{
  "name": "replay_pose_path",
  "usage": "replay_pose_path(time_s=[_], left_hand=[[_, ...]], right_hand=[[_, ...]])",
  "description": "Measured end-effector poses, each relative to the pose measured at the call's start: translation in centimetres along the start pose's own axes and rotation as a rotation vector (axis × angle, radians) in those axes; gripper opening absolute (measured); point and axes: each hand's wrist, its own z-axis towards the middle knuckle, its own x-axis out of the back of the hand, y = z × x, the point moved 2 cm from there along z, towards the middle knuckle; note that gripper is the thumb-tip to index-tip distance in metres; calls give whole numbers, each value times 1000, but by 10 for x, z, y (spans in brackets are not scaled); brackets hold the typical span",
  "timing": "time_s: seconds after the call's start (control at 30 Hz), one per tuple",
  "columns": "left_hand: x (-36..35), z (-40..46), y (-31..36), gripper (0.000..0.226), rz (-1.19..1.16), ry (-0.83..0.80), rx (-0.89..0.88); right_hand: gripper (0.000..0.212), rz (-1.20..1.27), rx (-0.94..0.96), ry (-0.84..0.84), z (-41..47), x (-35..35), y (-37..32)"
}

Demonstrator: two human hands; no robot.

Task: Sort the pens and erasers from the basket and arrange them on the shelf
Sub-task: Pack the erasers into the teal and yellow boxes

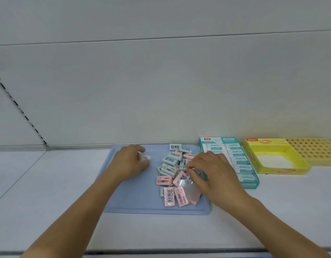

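Note:
A blue tray lies on the white shelf and holds a heap of several pink and pale-green wrapped erasers. My left hand rests on the tray's left half, fingers curled round a small white eraser. My right hand reaches into the heap from the right, its fingertips pinching a clear-wrapped eraser. To the right of the tray stands a teal display box filled with rows of white-and-teal erasers.
A yellow open box with a white bottom stands right of the teal box. A yellow perforated holder stands behind it at the far right. The shelf's back wall rises just behind the tray. White shelf surface stretches left.

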Motion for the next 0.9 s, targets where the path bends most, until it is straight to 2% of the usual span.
replay_pose_path(time_s=[0.07,0.1,0.17,0.27,0.4,0.47,0.53,0.6,0.7,0.8,0.9], left_hand=[[1,-16,19,24,-610,-35,120],[-1,-24,32,23,-869,-82,122],[-5,-37,56,23,-1203,-169,58],[-12,-49,79,27,-1360,-186,-32],[-23,-54,95,32,-1437,-265,-90],[-29,-55,103,33,-1389,-292,-126],[-35,-55,113,32,-1271,-292,-161],[-42,-56,121,29,-1025,-237,-210],[-54,-61,128,28,-481,-75,-378],[-69,-70,134,32,-183,-87,-612],[-80,-72,134,39,29,-95,-695]], right_hand=[[16,149,-67,-14,4,-4,-5],[21,250,-111,-15,6,-5,-7],[30,456,-177,18,9,-3,-11],[29,553,-172,162,10,8,-6],[40,473,-172,245,-1,26,9],[44,435,-226,253,-7,31,16],[40,385,-237,257,-16,37,27],[30,307,-255,245,-27,48,44],[21,179,-285,201,-46,70,75],[22,145,-242,98,-61,79,93],[23,193,-215,26,-63,72,97]])
